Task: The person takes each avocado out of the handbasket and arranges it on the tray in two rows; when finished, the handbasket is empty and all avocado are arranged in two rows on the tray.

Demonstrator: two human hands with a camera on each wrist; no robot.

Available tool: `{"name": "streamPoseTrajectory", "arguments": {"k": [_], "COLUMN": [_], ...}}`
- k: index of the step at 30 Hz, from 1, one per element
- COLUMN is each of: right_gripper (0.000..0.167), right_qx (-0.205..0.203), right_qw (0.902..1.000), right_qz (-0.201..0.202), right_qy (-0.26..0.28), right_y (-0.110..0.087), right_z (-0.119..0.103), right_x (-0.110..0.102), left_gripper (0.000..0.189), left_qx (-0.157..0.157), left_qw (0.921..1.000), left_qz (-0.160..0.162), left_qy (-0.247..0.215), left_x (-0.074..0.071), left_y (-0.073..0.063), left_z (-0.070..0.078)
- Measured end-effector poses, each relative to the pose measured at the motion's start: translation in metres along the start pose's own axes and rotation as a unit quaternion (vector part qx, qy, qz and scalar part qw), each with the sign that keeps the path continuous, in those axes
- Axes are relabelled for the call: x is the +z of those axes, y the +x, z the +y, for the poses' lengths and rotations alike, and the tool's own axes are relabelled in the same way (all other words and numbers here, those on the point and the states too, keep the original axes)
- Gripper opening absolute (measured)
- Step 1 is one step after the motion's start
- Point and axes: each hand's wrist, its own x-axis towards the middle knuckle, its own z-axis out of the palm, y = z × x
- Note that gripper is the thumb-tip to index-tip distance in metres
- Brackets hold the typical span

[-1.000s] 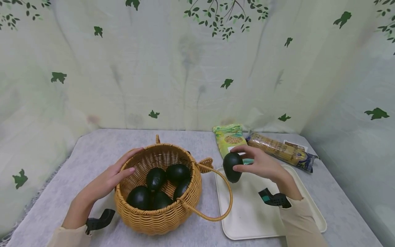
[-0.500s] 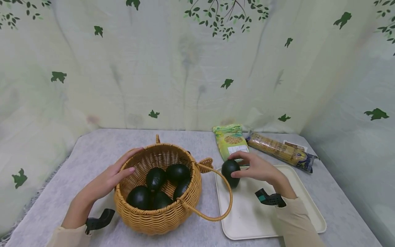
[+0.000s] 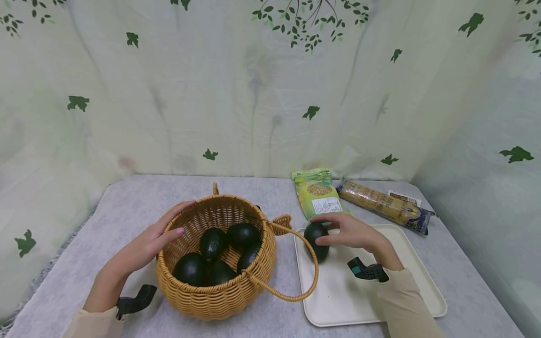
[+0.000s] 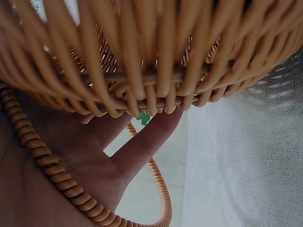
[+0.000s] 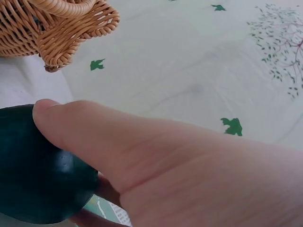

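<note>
One held avocado (image 3: pixel 318 245): pinched between the thumb and fingers of the right hand (image 3: pixel 348 231).
Left hand (image 3: pixel 145 246): laid with straight fingers against the basket (image 3: pixel 215 305), the thumb being extended over the opening.
Coiled handle (image 4: pixel 71 190): seen across the front of the left palm in the left wrist view.
Five avocados (image 3: pixel 213 244): gathered inside the basket, to the right of the left fingers and below them.
White tray (image 3: pixel 338 295): set beneath the right fingers; the fruit is held over its far left corner, but whether the two are touching cannot be told.
Looped handle (image 3: pixel 317 270): stretched from the basket toward the right fingers, the edge of the held fruit being crossed by it in the head view.
Wicker tail (image 3: pixel 281 226): placed between the basket opening and the right fingers.
Green bag (image 3: pixel 319 190): laid just beyond the right fingers.
Long packet (image 3: pixel 382 203): laid beyond the right fingers and farther right, a printed card (image 3: pixel 405 198) being partly covered by it.
Patterned backdrop (image 3: pixel 253 117): hung farthest from both sets of fingers, behind the cloth-covered table (image 3: pixel 139 202).
</note>
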Motion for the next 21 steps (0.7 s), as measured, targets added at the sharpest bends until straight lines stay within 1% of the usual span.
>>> {"name": "streamPoseTrajectory", "arguments": {"k": [4, 11, 21], "right_gripper": [0.058, 0.058, 0.058], "right_qx": [-0.003, -0.004, -0.002], "right_qw": [0.9999, 1.0000, 0.9999], "right_qz": [-0.002, 0.000, -0.004], "right_qy": [-0.014, -0.001, 0.009], "right_y": [-0.0008, -0.0024, -0.0007], "right_z": [-0.0014, -0.0051, -0.0027], "right_x": [-0.0006, -0.0014, -0.0018], "left_gripper": [0.061, 0.061, 0.061], "left_qx": [0.000, -0.002, -0.001], "left_qw": [1.0000, 1.0000, 1.0000], "left_qz": [0.000, 0.001, 0.000], "left_qy": [0.000, 0.003, -0.001], "left_x": [-0.0001, -0.0001, -0.0002], "left_y": [0.0006, -0.0002, 0.0008], "left_z": [-0.0005, -0.0001, 0.0005]}}
